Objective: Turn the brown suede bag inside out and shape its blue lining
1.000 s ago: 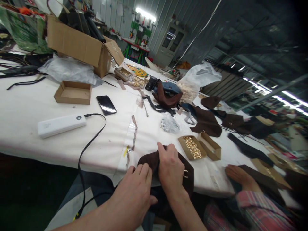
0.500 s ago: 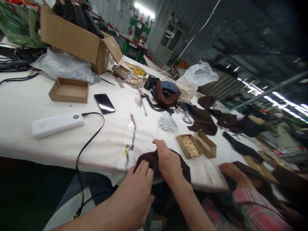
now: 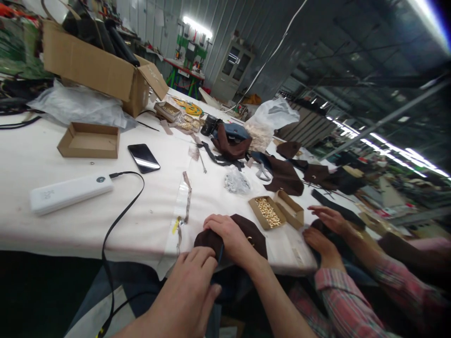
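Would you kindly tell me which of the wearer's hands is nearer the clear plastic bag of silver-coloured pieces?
Right. The right hand is on the near side of the bag; the left hand is farther back and left.

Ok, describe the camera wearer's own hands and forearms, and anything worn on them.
The left hand and right hand are ungloved, with no rings or watch visible. Both forearms show no sleeve. The pink plaid sleeves belong to someone else.

At upper centre you face a ribbed grey wall (image 3: 221, 22) and a glass-doored cabinet (image 3: 230, 75). A tube light (image 3: 197, 27) glows left of it, under a dark ceiling (image 3: 338, 28).
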Demonstrator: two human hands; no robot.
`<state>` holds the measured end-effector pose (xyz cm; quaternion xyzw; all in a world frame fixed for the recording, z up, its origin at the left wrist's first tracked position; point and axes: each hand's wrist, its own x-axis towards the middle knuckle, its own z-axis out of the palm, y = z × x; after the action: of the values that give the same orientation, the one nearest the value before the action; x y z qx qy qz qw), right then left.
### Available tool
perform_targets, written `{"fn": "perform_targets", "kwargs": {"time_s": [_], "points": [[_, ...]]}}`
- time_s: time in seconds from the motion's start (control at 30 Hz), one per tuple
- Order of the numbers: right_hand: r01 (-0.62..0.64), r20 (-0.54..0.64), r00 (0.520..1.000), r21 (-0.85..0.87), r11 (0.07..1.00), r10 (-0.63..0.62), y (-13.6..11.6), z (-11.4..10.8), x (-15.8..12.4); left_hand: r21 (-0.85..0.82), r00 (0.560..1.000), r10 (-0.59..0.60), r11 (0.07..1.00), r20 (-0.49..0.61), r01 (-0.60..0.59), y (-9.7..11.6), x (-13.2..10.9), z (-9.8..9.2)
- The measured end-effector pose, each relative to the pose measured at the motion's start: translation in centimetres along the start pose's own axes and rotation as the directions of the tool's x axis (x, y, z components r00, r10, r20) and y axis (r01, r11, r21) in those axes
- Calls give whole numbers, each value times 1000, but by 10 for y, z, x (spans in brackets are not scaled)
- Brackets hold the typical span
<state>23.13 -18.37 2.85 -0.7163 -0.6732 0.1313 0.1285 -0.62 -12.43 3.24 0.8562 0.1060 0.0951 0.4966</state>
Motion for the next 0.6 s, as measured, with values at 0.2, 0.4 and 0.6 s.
{"fn": "perform_targets", "kwargs": {"time_s": [0.2,0.4,0.6], "points": [[96,-252,961,-72,993,-111,-13,8,-29,-422,954,-220,899,-205,117,-22,1,-18],[195,-413,862,-263,945,-293,-25,15,-60,-311,999,-23,950,-46,7,-28,7,-16],[181,-482,814,-320,930,-324,-20,22,-76,-201,990,-57,979,-129,31,-42,22,14]]}}
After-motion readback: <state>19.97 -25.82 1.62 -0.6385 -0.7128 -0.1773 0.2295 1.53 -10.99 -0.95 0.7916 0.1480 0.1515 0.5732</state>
